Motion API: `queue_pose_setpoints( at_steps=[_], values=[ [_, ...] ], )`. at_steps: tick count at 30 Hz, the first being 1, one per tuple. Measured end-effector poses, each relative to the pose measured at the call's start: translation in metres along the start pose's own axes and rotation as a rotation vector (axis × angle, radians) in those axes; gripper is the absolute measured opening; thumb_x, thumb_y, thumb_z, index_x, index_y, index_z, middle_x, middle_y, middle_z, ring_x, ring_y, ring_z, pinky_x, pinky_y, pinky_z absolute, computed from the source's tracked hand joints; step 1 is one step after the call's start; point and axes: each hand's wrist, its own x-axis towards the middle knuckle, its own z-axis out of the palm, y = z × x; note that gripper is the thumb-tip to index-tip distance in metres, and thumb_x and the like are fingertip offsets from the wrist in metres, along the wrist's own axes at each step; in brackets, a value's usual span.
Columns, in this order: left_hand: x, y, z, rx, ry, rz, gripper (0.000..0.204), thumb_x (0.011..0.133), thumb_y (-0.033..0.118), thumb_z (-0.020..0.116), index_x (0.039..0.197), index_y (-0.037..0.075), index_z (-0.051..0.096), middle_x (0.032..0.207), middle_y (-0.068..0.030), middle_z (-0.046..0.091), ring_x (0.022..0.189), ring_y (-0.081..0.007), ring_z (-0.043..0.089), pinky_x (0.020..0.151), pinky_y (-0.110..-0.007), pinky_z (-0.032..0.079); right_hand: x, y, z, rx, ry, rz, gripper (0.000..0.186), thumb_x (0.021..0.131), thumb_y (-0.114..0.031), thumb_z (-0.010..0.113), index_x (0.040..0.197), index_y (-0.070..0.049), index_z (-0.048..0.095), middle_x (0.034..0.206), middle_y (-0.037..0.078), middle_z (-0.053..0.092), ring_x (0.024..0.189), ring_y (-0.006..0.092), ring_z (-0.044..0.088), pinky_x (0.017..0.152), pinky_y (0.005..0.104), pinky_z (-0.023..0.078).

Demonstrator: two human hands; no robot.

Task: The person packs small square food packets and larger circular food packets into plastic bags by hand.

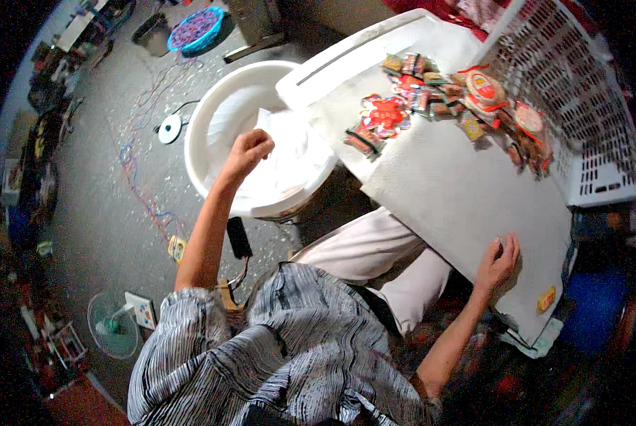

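My left hand (251, 150) is over a round white tub (203, 135), its fingers curled together. Whether it pinches anything is hidden; thin white sheets or bags (293, 153) lie in the tub just beyond and below it. On the pale tabletop (439, 177), my right hand (499, 261) rests near the front edge, fingers stretched out and holding nothing. Toward the far side of the table lies a pile of small wrapped snack packs (424, 89), with a red flower-shaped packet (385, 116) at its left and round packets (485, 89) at its right.
A white slatted plastic basket (605, 177) stands at the table's right. A small yellow packet (546, 299) lies near the right corner. On the floor at left are a blue basin (215, 39), a white disc (170, 129), loose cables (130, 160) and a fan (112, 325).
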Motion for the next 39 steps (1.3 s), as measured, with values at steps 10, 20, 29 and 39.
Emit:
queue_pose_setpoints(
  at_steps=[10, 20, 29, 39],
  values=[
    [-0.057, 0.131, 0.179, 0.25, -0.266, 0.553, 0.011, 0.086, 0.007, 0.06, 0.088, 0.0, 0.051, 0.083, -0.021, 0.056, 0.074, -0.0442, 0.055, 0.065, -0.046, 0.045, -0.031, -0.132, -0.049, 1.431, -0.411, 0.304, 0.048, 0.089, -0.022, 0.066, 0.128, 0.001, 0.052, 0.115, 0.009, 0.064, 0.092, 0.0155, 0.062, 0.086, 0.0303, 0.05],
    [-0.068, 0.138, 0.274, 0.325, -0.427, 0.859, 0.024, 0.077, 0.014, 0.069, 0.087, 0.002, 0.051, 0.084, -0.0161, 0.055, 0.078, -0.0384, 0.058, 0.065, -0.045, 0.048, -0.05, -0.11, -0.026, 1.438, -0.17, 0.613, 0.02, 0.092, -0.016, 0.063, 0.093, 0.003, 0.064, 0.076, 0.007, 0.066, 0.057, 0.012, 0.06, 0.052, 0.026, 0.049],
    [-0.091, 0.126, 0.285, 0.269, -0.646, 0.791, 0.028, 0.076, 0.015, 0.073, 0.097, 0.003, 0.059, 0.093, -0.0139, 0.058, 0.083, -0.0366, 0.06, 0.069, -0.043, 0.051, -0.066, -0.105, -0.021, 1.458, 0.01, 0.811, 0.018, 0.093, -0.018, 0.059, 0.093, 0.0, 0.063, 0.079, 0.002, 0.065, 0.061, 0.0109, 0.058, 0.054, 0.027, 0.049],
    [-0.081, 0.109, 0.289, 0.312, -0.615, 0.806, 0.015, 0.073, 0.009, 0.069, 0.084, 0.003, 0.06, 0.08, -0.0126, 0.059, 0.077, -0.0353, 0.061, 0.066, -0.043, 0.051, -0.074, -0.104, -0.011, 1.545, -0.075, 0.751, 0.016, 0.09, -0.014, 0.063, 0.094, 0.001, 0.062, 0.08, 0.005, 0.065, 0.064, 0.013, 0.059, 0.058, 0.0288, 0.051]
  ],
)
